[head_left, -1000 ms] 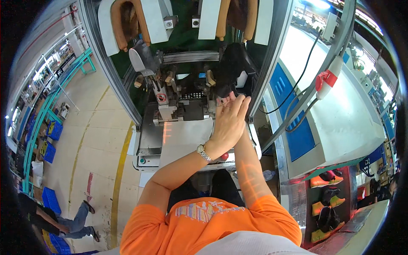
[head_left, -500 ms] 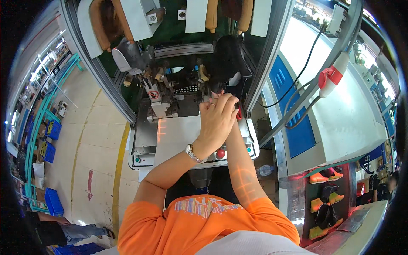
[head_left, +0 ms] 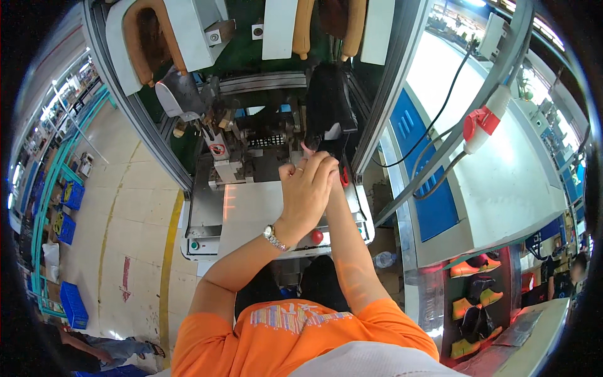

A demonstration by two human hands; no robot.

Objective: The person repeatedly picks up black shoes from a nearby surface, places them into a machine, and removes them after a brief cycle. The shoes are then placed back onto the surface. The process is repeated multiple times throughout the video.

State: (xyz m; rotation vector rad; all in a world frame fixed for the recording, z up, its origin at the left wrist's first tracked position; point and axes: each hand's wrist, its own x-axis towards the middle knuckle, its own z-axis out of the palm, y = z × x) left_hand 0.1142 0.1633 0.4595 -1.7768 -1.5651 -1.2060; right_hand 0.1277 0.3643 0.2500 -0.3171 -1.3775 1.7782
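Note:
My left hand [head_left: 306,193], with a ring and a wristwatch [head_left: 274,237], lies across my right hand, its fingers curled closed. What those fingers grip, if anything, is hidden. Only a finger or thumb of my right hand [head_left: 306,151] shows beyond it, so its grip cannot be seen. Just past the hands stands a tall black boot-like piece [head_left: 328,103] at the right of the machine [head_left: 204,210]. A red-handled item [head_left: 344,176] sits beside my right wrist. In front of my left forearm is a pale plate [head_left: 251,204] with orange light lines on it.
A grey shoe-shaped form [head_left: 181,94] stands at the machine's left. A red knob [head_left: 317,237] and a green button [head_left: 195,245] are on its front edge. Metal posts [head_left: 135,100] frame both sides. At right are a red-and-white plug [head_left: 483,122] and a rack of shoes [head_left: 480,301].
Both hands have drawn slightly toward me and away from the black piece. More of a right-hand finger shows past my left hand. The whole view has shifted a little.

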